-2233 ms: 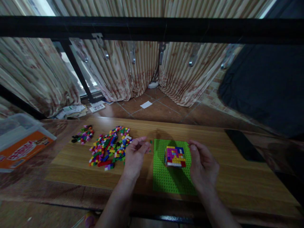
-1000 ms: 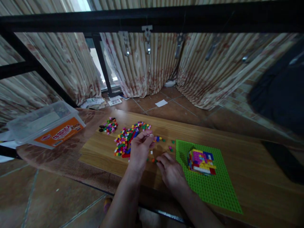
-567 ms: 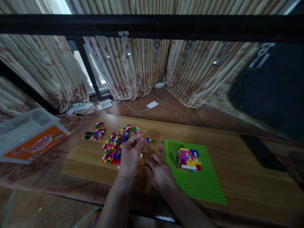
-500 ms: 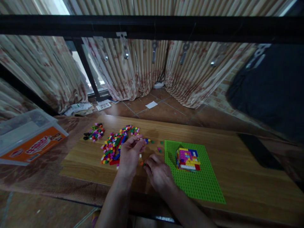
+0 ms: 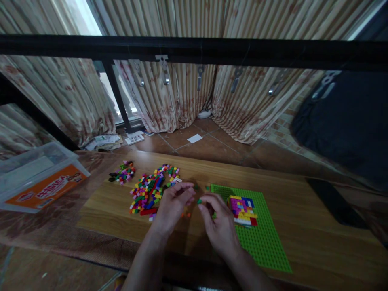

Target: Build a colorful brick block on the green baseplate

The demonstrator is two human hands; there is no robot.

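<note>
My left hand (image 5: 174,205) hovers over the wooden board (image 5: 106,208) beside a pile of small coloured bricks (image 5: 149,189), its fingers curled together; what they hold is hidden. My right hand (image 5: 220,226) is raised at the green baseplate's (image 5: 260,246) left edge, pinching a small green brick (image 5: 199,201) between thumb and forefinger. On the baseplate stands a multicoloured brick cube (image 5: 243,209), just right of my right hand. An orange brick (image 5: 183,215) lies on the board between my hands.
A smaller heap of bricks (image 5: 123,172) lies at the board's far left. A clear plastic box with an orange label (image 5: 39,182) sits at left. A black phone (image 5: 335,202) lies at right. A black rail (image 5: 194,50) crosses above; curtains hang behind.
My right hand left the cube, went left to the loose bricks on the board, and now lifts with a green brick pinched. My left hand stayed by the pile.
</note>
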